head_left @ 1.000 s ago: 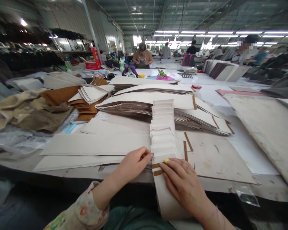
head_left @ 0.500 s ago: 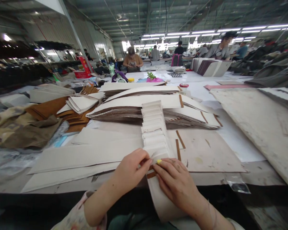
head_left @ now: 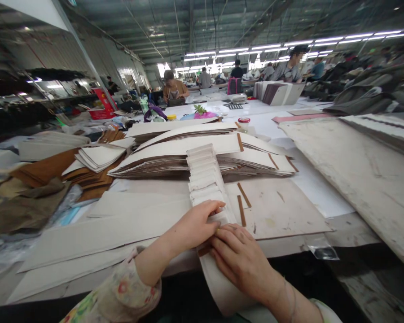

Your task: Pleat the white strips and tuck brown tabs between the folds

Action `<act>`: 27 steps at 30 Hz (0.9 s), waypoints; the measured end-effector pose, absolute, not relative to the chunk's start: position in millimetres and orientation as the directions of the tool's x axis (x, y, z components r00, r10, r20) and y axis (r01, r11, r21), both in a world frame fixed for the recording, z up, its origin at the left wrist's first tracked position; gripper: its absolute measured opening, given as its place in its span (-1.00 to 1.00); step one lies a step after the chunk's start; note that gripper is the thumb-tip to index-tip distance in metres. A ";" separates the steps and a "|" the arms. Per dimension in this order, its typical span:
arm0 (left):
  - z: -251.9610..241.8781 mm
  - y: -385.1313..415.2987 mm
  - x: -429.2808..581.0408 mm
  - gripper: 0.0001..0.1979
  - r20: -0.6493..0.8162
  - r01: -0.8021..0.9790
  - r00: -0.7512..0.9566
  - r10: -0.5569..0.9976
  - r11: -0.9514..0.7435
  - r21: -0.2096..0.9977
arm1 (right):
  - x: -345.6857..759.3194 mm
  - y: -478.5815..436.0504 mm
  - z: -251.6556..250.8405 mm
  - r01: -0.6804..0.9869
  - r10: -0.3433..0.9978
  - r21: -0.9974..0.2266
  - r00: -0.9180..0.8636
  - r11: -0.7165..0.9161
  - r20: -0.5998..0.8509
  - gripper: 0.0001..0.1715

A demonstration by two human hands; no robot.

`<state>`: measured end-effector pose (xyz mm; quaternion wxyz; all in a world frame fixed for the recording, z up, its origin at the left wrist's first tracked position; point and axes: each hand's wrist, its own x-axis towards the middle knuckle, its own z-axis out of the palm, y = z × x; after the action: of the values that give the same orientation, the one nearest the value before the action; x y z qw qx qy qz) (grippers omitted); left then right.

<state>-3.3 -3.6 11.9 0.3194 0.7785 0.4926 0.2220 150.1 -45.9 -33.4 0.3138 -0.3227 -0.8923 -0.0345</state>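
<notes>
Broadly, hall: a long workshop under rows of strip lights; a person (head_left: 173, 89) sits at the far end of the table, with others well behind.
Worktable (head_left: 323, 197): white and wide, running away from the camera, covered over most of its near half.
Board (head_left: 357, 166): a big stained pale sheet lying flat along the right side, well apart from the hands.
Fanned stack (head_left: 175, 154): long white-faced sheets with brown edges, spread in overlapping layers across the middle of the table.
Pale sheets (head_left: 104, 229): long blank pieces lying flat at front left, just beside the left hand.
Run of white pieces (head_left: 204, 175): small pieces overlapped like shingles, starting on top of the fanned stack and coming straight toward the camera; the near end bends over the table edge and hangs down between the arms.
Right hand (head_left: 242, 260): laid open and flat on the hanging end of the run, fingers stretched forward, closed on nothing; its fingertips meet the left thumb.
Left hand (head_left: 197, 226): fingers curled over the nearest piece of the run, thumb tucked at its edge, so that piece is lightly pinched.
Brown strips (head_left: 241, 211): two thin ones lying loose just right of the run.
Short brown strip (head_left: 204, 250): partly hidden beneath both hands at the table edge.
Jar (head_left: 244, 121): small, red-lidded, far behind the stack.
</notes>
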 end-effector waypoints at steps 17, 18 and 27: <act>11.1 -14.2 4.7 -0.78 0.112 0.759 0.570 0.814 -0.574 0.308 | 150.6 -44.5 -35.9 0.576 0.588 -0.229 -0.575 0.785 0.569 -0.80; 11.4 -14.2 4.8 -0.78 0.102 0.759 0.583 0.806 -0.585 0.286 | 150.8 -44.5 -36.5 0.575 0.587 -0.228 -0.577 0.786 0.568 -0.79; 9.2 -14.6 6.9 -0.74 0.017 0.700 0.710 0.704 -0.708 0.094 | 151.4 -43.3 -41.5 0.553 0.595 -0.275 -0.558 0.786 0.578 -0.81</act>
<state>6.9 -14.6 9.2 0.0404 0.9237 0.3801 0.0257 151.4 -43.3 -41.5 0.3391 -0.3254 -0.8822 0.0311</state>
